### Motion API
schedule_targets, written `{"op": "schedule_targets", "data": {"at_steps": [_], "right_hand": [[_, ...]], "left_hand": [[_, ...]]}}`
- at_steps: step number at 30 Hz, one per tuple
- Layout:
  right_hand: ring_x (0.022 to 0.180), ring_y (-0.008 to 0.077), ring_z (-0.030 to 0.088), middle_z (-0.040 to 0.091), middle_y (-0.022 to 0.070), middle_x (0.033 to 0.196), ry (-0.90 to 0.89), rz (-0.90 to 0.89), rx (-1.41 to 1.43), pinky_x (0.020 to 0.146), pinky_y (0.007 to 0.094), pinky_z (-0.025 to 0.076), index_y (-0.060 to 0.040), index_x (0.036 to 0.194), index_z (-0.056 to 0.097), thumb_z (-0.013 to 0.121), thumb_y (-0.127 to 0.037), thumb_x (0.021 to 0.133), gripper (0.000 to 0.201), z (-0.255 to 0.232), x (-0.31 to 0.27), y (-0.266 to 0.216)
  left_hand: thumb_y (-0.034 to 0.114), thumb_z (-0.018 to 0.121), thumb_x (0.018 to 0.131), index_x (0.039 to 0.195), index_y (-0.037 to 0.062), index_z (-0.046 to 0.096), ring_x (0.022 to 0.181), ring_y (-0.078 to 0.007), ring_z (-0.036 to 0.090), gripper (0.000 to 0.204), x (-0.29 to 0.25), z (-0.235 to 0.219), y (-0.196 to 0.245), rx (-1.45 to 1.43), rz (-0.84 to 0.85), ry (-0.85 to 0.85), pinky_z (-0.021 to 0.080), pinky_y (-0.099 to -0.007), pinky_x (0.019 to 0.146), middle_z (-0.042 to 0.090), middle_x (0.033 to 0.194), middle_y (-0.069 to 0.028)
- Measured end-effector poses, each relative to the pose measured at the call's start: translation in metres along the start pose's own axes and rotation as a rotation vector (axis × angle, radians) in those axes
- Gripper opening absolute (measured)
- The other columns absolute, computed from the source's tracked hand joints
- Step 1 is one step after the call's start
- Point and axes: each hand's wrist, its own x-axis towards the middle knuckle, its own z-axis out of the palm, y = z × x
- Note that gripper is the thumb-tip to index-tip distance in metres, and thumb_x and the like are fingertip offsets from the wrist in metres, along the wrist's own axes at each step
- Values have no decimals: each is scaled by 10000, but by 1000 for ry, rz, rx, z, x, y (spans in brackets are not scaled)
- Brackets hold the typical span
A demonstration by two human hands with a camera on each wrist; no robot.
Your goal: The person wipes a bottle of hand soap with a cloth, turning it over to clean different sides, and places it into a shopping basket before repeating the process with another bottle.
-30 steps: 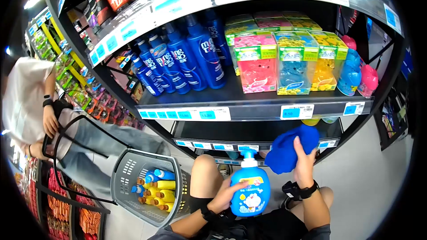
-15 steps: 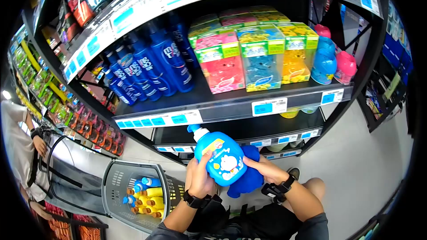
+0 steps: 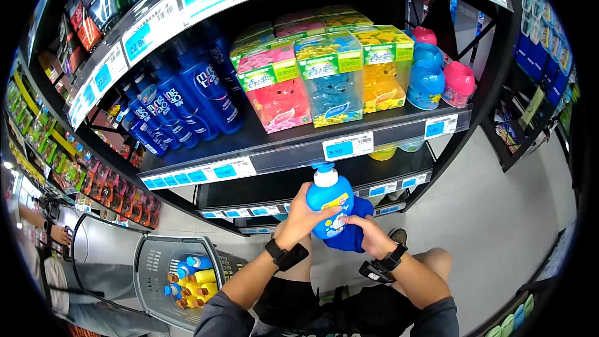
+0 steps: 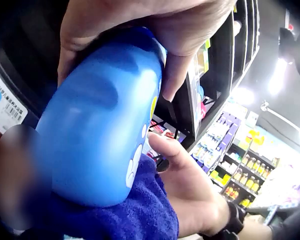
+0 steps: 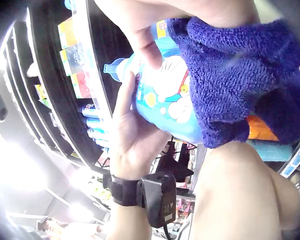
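A blue pump bottle (image 3: 329, 203) with a cartoon label stands nearly upright between the two hands. The left hand (image 3: 303, 215) grips it around its upper side, thumb across the front; in the left wrist view those fingers curl over the bottle (image 4: 97, 125). A dark blue cloth (image 3: 351, 237) lies against the bottle's back and lower right side, held by the right hand (image 3: 372, 235), whose thumb reaches the label. In the right wrist view the cloth (image 5: 235, 80) drapes below the right hand and covers part of the bottle (image 5: 165, 95).
Shelf edge (image 3: 274, 161) just beyond the bottle, with blue spray bottles (image 3: 209, 90), boxed items (image 3: 277, 97) and pink and blue containers (image 3: 426, 84) above it. Grey basket (image 3: 142, 278) with yellow and blue bottles at the lower left. Another person's hand (image 3: 60, 234) is at far left.
The bottle went from the left hand alone to between both hands, then tilted back nearly upright. The right hand brought the cloth left against it. The head view shifted right.
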Motion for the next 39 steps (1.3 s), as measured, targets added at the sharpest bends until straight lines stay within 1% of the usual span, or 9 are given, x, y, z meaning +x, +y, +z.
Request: {"op": "schedule_targets", "data": {"at_steps": [2,8,10,12,16,20,26,32,39], "right_hand": [[938,205,612,601,123,1049,60,-82,66,792,330,520,17,1105,533,622,-123,791,355,-6,0,-1],[897,205,606,598,114,1005,163,-221,122,786,332,512,26,1059,543,607,-87,785,303,-11,3,-7],[902,211,600,595,117,1006,192,-233,187,795,339,505,23,1048,548,597,-58,780,285,-14,7,-6],[892,218,600,591,114,985,213,-234,215,791,345,504,24,1039,535,592,-33,770,281,-16,9,-9],[863,217,604,586,108,933,282,-377,200,767,338,509,26,1020,488,602,-35,756,294,-18,15,-20],[812,195,609,592,110,902,222,-294,167,709,318,516,19,950,525,611,-62,752,231,-14,17,-26],[814,181,595,585,101,898,249,-244,125,712,308,504,19,957,515,620,-87,743,262,-12,27,-23],[826,184,590,564,110,935,309,-271,146,715,308,502,18,999,462,621,-90,744,320,-5,27,-37],[781,176,596,578,87,872,270,-285,109,690,302,500,-1,939,512,609,-78,742,232,-1,34,-35]], "left_hand": [[185,816,627,1104,-35,477,918,-200,604,625,12,10,4,209,76,-11,500,-317,798,605,1006,-151],[145,794,628,1115,-42,510,892,-185,610,594,43,20,11,228,72,-55,499,-304,781,624,988,-149],[125,784,641,1118,-41,514,877,-190,619,572,52,23,18,-15,145,-87,501,-299,774,621,1012,-138],[42,744,678,1129,-34,513,917,-176,599,512,57,23,29,-202,-32,-139,479,-292,811,610,1044,-129],[32,726,706,1060,-24,580,935,-168,598,387,77,18,28,-260,-16,-92,459,-280,834,633,1009,-108],[166,761,707,1058,6,611,946,-130,565,413,99,14,5,-80,-67,-73,432,-260,844,626,1049,-71],[97,761,696,1017,-16,606,902,-136,572,374,104,19,-11,-92,-10,-120,451,-267,799,631,999,-80],[173,768,689,1071,-3,573,866,-186,591,463,98,12,-10,639,159,-35,461,-303,771,628,999,-123],[260,748,704,1109,-5,541,930,-237,575,526,105,1,-15,643,71,-141,454,-315,782,602,1063,-143]]}}
